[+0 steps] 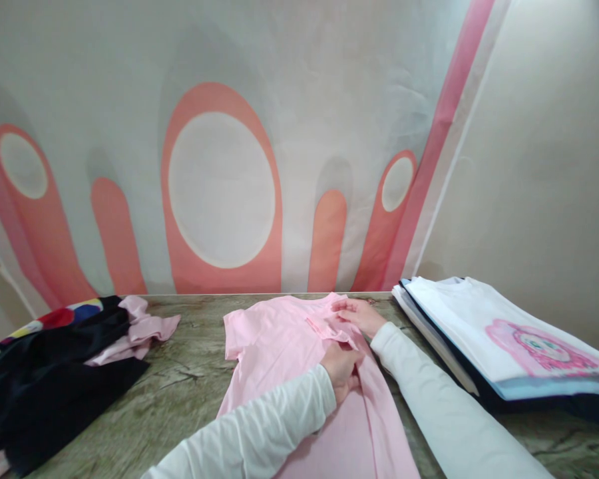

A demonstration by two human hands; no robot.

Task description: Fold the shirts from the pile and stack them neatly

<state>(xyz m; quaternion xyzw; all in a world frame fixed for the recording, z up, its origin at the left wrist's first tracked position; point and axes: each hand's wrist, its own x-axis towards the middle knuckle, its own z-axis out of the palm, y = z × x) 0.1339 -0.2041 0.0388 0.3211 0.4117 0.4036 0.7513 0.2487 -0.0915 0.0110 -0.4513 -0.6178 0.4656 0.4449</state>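
Observation:
A pink T-shirt (284,352) lies spread on the wooden table, neck end away from me. Its left sleeve sticks out flat, while the right side is folded inward over the body. My left hand (342,369) reaches across the shirt and is closed on the folded fabric near the right sleeve; its fingertips are partly hidden. Just beyond it, my right hand (360,315) rests on the shirt's right shoulder beside the collar, fingers stretched out over the cloth.
On the right stands a stack of folded clothes, topped by a white T-shirt (479,319) with a pink cartoon print. A loose heap of black clothing (64,372) lies at the left with a crumpled pink garment (147,329). Behind the wooden table (180,386) rises a patterned backdrop (299,133).

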